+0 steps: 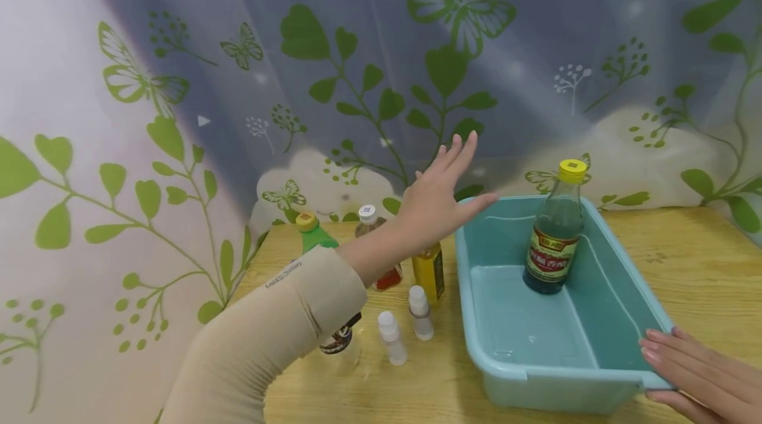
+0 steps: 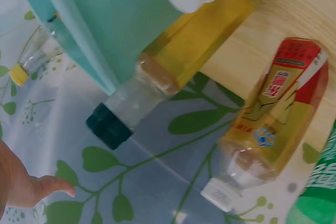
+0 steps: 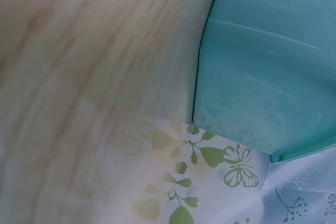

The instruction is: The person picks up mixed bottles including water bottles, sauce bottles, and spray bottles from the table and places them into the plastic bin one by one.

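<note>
My left hand (image 1: 434, 199) is raised in the air with its fingers spread, holding nothing. It is near the left rim of a light blue plastic tub (image 1: 506, 371). Below its wrist stands a bottle of yellow liquid (image 1: 430, 275) with a dark green cap (image 2: 109, 125), seen in the left wrist view. At the tub's near right corner, my right hand (image 1: 702, 371) rests on the rim with fingers extended. Inside the tub, a dark glass vinegar bottle (image 1: 553, 245) with a yellow cap stands upright toward the back right.
Left of the tub, two small white-capped bottles (image 1: 393, 338) stand on the wooden table (image 1: 434, 378). Behind the left forearm are a red-labelled bottle (image 2: 278, 98), a green bottle (image 1: 315, 233) and a partly hidden clear container (image 1: 342, 348). A leaf-patterned curtain (image 1: 357, 47) hangs behind.
</note>
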Action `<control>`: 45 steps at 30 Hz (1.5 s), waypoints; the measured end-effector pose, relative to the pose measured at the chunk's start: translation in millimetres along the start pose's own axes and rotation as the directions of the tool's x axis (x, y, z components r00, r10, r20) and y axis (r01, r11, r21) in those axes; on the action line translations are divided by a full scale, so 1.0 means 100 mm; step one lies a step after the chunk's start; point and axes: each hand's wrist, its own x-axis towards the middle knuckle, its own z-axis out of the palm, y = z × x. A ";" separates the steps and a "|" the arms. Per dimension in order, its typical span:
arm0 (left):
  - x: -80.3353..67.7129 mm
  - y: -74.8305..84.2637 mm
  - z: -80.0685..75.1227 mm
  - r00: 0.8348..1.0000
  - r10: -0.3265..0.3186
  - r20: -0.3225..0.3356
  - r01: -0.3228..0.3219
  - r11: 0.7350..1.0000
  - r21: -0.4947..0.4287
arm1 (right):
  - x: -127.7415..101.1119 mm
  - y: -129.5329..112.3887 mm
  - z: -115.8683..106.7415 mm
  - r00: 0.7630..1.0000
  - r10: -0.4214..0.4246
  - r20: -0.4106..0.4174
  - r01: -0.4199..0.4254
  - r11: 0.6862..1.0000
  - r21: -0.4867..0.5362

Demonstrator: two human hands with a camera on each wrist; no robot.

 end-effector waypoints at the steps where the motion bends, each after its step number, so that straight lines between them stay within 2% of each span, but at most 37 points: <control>1: -0.03 -0.03 0.01 1.000 0.002 -0.005 -0.002 1.000 0.001 | 0.01 0.00 0.00 1.000 0.002 0.006 -0.002 1.000 0.000; 10: -0.26 -0.23 0.08 1.000 -0.002 -0.009 0.002 1.000 -0.030 | -0.02 0.02 0.00 1.000 -0.018 0.013 0.018 1.000 -0.003; 15: -0.35 -0.32 0.15 0.996 0.020 -0.082 -0.023 0.999 -0.034 | -0.05 0.04 0.00 1.000 -0.025 0.015 0.026 1.000 -0.017; 21: -0.44 -0.42 0.29 0.990 0.015 -0.140 -0.027 0.996 -0.085 | 0.07 0.00 0.04 0.999 -0.049 -0.021 0.049 0.999 -0.005; 31: -0.54 -0.53 0.42 0.989 -0.018 -0.144 0.014 0.999 -0.029 | 0.15 -0.03 0.06 0.998 -0.052 -0.042 0.052 0.999 -0.003; 37: -0.55 -0.60 0.49 0.987 0.036 -0.158 -0.016 0.992 0.124 | 0.16 -0.02 0.06 0.998 -0.058 -0.039 0.058 0.998 -0.001; 39: -0.56 -0.62 0.51 0.987 0.044 -0.153 -0.021 0.989 0.149 | 0.16 -0.02 0.06 0.997 -0.061 -0.039 0.061 0.998 0.001; 45: -0.54 -0.68 0.56 0.984 0.060 -0.168 -0.049 0.996 0.071 | 0.14 -0.02 0.06 0.997 -0.061 -0.042 0.061 0.998 0.007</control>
